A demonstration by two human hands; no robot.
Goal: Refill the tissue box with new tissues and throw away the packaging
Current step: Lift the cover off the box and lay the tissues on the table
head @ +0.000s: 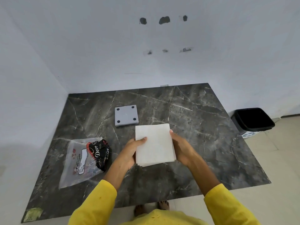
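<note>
A square stack of white tissues (155,143) is held above the dark marble table (203,127). My left hand (132,151) grips its left edge with the thumb on top, and my right hand (181,146) grips its right edge. A grey square tissue box (126,116) lies behind the stack with its underside up, showing dark round feet at its corners. The clear plastic tissue packaging (81,161) lies flat and empty at the left, with a crumpled black wrapper (101,153) partly inside its open end.
A black waste bin (253,119) stands on the tiled floor past the table's right edge. White walls close off the back and the left. A yellowish sticker (33,214) marks the table's near left corner. Bare feet show below the front edge.
</note>
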